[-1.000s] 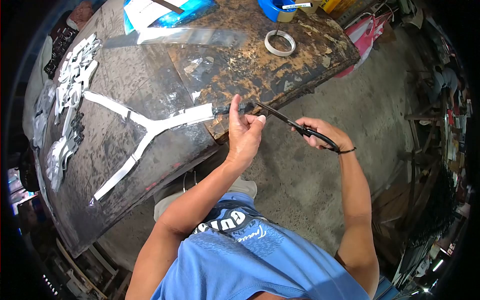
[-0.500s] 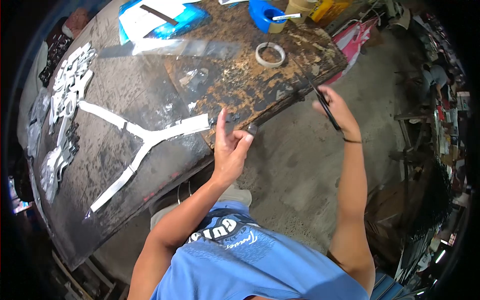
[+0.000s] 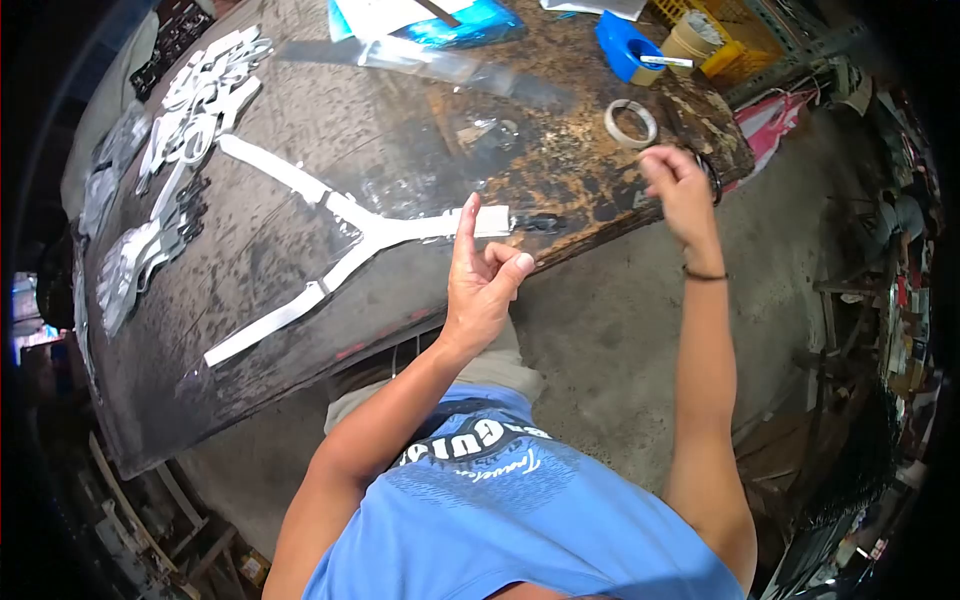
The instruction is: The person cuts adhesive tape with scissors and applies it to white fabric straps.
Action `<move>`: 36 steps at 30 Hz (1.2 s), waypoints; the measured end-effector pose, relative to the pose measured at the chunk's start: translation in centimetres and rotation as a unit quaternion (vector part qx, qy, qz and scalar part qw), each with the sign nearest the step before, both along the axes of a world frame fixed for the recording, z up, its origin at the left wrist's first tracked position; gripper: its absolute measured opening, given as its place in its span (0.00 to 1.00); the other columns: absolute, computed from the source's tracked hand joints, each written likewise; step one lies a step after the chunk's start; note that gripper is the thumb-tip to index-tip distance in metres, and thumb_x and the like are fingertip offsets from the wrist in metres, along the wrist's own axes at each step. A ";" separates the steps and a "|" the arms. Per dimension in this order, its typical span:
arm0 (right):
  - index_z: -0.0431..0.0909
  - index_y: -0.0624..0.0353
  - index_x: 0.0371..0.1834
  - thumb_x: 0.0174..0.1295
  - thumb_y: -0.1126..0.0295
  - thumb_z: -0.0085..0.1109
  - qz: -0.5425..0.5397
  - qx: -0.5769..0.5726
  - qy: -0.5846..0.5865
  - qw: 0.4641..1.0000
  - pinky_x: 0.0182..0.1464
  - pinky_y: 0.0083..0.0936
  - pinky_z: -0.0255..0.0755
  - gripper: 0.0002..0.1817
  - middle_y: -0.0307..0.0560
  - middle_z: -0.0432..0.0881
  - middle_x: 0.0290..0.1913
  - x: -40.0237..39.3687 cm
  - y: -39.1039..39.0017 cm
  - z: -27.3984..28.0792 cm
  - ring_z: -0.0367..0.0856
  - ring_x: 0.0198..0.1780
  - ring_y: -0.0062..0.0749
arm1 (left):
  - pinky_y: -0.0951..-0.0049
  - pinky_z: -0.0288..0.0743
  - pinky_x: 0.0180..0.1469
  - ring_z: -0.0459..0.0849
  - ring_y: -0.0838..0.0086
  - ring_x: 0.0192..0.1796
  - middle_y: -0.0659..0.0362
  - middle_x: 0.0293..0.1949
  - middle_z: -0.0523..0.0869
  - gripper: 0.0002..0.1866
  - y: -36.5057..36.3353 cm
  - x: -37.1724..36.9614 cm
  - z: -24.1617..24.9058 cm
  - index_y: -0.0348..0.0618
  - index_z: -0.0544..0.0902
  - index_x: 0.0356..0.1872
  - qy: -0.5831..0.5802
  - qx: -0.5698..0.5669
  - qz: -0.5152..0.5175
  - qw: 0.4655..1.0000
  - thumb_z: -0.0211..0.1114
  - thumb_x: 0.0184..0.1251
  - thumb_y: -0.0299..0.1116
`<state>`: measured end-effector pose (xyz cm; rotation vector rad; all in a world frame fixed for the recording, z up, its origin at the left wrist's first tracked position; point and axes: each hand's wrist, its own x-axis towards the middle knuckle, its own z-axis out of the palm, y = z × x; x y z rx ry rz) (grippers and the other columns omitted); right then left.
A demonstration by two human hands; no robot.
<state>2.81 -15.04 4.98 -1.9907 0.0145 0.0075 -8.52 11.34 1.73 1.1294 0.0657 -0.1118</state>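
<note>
My left hand is raised over the table's front edge, its index finger stretched up, its thumb out and the other fingers curled. Nothing shows in its grasp. Just behind it lies a white Y-shaped strap with small buckles, its right end by the index finger; a black clip lies past that end. My right hand is at the right table edge, slightly blurred, with thumb and fingers loosely apart. A black scissors handle shows beside its knuckles, the blades hidden. Just beyond its fingers is a roll of tape.
A heap of white straps and clear plastic packaging lie on the left of the worn table. A blue tape dispenser with a white marker stands at the back right. A clear plastic strip crosses the back.
The view has swung left. My right hand has moved toward the tape roll, and the scissors it held now appear beside it at the table edge. My left hand keeps nearly the same pose.
</note>
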 end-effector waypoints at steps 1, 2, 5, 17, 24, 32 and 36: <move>0.82 0.59 0.41 0.66 0.62 0.61 0.054 0.064 0.002 0.996 0.34 0.15 0.73 0.11 0.34 0.81 0.33 -1.6 2.8 0.1 0.76 0.32 0.14 | 0.86 0.66 0.24 0.71 0.86 0.26 0.63 0.30 0.78 0.49 0.6 -0.1 0.3 0.50 0.40 0.77 0.001 0.003 0.004 1.000 0.68 0.65 0.30; 0.82 0.58 0.41 0.65 0.61 0.62 0.108 0.102 0.052 0.988 0.34 0.17 0.73 0.12 0.35 0.81 0.36 -3.1 5.1 0.6 0.77 0.35 0.16 | 0.86 0.66 0.24 0.71 0.86 0.26 0.64 0.30 0.78 0.49 1.1 -0.2 0.5 0.50 0.40 0.77 0.000 -0.002 0.007 1.000 0.68 0.65 0.31; 0.80 0.59 0.45 0.67 0.68 0.59 0.174 0.115 0.166 0.964 0.38 0.16 0.72 0.09 0.32 0.79 0.37 -5.5 10.4 2.3 0.75 0.39 0.14 | 0.87 0.65 0.24 0.71 0.86 0.25 0.64 0.29 0.78 0.49 2.9 -0.5 0.4 0.49 0.40 0.77 -0.010 -0.014 0.026 1.000 0.68 0.64 0.31; 0.82 0.51 0.53 0.44 0.82 0.69 0.419 -0.014 -0.187 0.888 0.55 0.32 0.72 0.28 0.46 0.70 0.60 -6.2 21.1 3.9 0.75 0.56 0.36 | 0.82 0.62 0.23 0.70 0.80 0.22 0.55 0.30 0.80 0.51 13.1 -4.0 1.5 0.52 0.41 0.77 0.057 -0.170 -0.039 0.983 0.70 0.61 0.30; 0.76 0.55 0.59 0.42 0.78 0.74 0.393 -0.105 -0.287 0.867 0.56 0.34 0.74 0.34 0.51 0.68 0.64 -8.2 26.8 6.3 0.75 0.59 0.42 | 0.81 0.60 0.24 0.68 0.80 0.22 0.57 0.29 0.78 0.50 17.9 -6.2 2.6 0.53 0.43 0.77 0.102 -0.268 -0.068 0.956 0.69 0.61 0.29; 0.80 0.47 0.55 0.37 0.83 0.72 0.445 -0.147 -0.264 0.843 0.54 0.33 0.77 0.35 0.49 0.67 0.65 -8.9 29.3 7.5 0.76 0.56 0.40 | 0.82 0.57 0.23 0.66 0.83 0.22 0.62 0.26 0.75 0.50 21.1 -6.6 2.7 0.51 0.44 0.77 0.096 -0.288 -0.094 0.948 0.69 0.59 0.26; 0.84 0.51 0.43 0.37 0.81 0.73 0.451 -0.147 -0.330 0.817 0.51 0.33 0.77 0.25 0.49 0.73 0.60 -9.4 30.3 7.0 0.78 0.52 0.40 | 0.81 0.59 0.22 0.69 0.82 0.21 0.58 0.27 0.78 0.51 21.4 -6.3 1.7 0.50 0.43 0.77 0.084 -0.319 -0.117 0.937 0.70 0.58 0.28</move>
